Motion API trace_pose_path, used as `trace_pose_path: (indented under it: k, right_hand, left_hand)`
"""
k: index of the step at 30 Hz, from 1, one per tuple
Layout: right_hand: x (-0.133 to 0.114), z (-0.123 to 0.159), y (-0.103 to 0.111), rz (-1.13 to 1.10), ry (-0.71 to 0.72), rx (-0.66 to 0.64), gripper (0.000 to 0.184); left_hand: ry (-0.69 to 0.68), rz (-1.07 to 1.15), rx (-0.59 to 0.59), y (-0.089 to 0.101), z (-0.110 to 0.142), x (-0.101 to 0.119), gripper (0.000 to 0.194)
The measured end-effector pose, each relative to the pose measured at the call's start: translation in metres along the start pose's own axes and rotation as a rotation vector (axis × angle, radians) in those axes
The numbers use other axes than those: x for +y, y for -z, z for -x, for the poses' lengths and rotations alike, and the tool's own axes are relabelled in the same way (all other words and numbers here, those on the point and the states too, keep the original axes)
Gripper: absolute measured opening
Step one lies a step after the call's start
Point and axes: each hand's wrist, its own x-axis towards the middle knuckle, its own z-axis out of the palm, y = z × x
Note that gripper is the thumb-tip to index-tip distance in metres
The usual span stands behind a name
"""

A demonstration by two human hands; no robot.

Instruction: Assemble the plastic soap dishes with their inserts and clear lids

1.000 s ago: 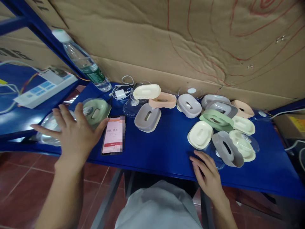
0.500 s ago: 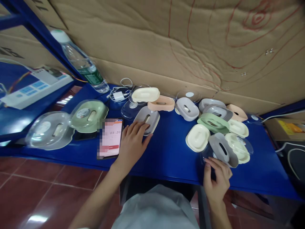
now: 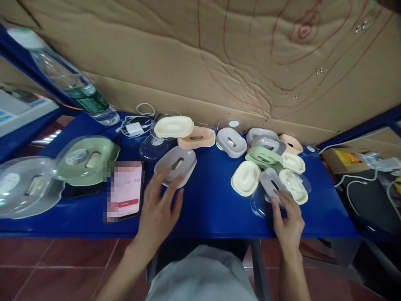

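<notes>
My left hand hovers over the blue table with fingers spread, its fingertips at the near edge of a grey slotted soap dish. My right hand rests at the table's front edge, thumb and fingers touching a clear lid and the grey dish lying on it. Neither hand has closed around anything. A pile of cream, green, grey and peach dishes sits just behind my right hand.
A phone lies left of my left hand. Further left are a green dish under a clear cover and another covered dish. A water bottle, a charger and a cardboard wall stand behind.
My left hand swung from the covered dishes at the left to the grey dish by the phone, then drew back slightly. My right hand moved onto the clear lid. The view shifted right.
</notes>
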Motion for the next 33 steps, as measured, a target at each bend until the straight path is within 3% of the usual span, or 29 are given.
trace_pose_path:
  k: [2,4,7,10,13,18,23,26,29,33]
  right_hand:
    - [-0.012,0.002,0.001,-0.053,0.043,0.092,0.027]
    - [-0.031,0.006,0.000,-0.114,0.117,0.089,0.030]
    - [-0.065,0.014,-0.007,-0.265,0.354,-0.183,0.033]
    - [-0.089,0.018,-0.018,-0.321,0.544,-0.459,0.029]
    - [-0.090,0.017,-0.024,-0.293,0.527,-0.487,0.031]
    - [-0.065,0.005,-0.022,-0.067,0.271,-0.404,0.049]
    - [-0.044,0.001,-0.011,-0.167,0.389,-0.557,0.041]
    - [-0.031,0.003,-0.005,-0.156,0.374,-0.417,0.033]
    - [-0.018,0.006,-0.002,-0.067,0.253,-0.252,0.028]
    - [-0.009,0.011,-0.002,0.048,0.157,-0.307,0.029]
  left_hand:
    - [-0.068,0.084,-0.047,0.002,0.012,0.020,0.049]
    - [-0.147,0.181,-0.117,0.001,0.025,0.039,0.048]
    - [-0.191,0.262,-0.152,-0.005,0.040,0.053,0.046]
    - [-0.205,0.207,-0.169,-0.009,0.046,0.048,0.037]
    - [-0.245,0.150,-0.202,-0.006,0.045,0.035,0.022]
    - [-0.199,0.148,-0.150,0.004,0.045,0.021,0.017]
    - [0.043,0.331,-0.121,0.011,0.044,0.023,0.014]
    - [0.261,0.470,-0.124,0.010,0.037,0.028,0.013]
    - [0.482,0.638,-0.204,0.003,0.026,0.030,0.025]
    - [0.670,0.784,-0.248,-0.011,0.015,0.028,0.042]
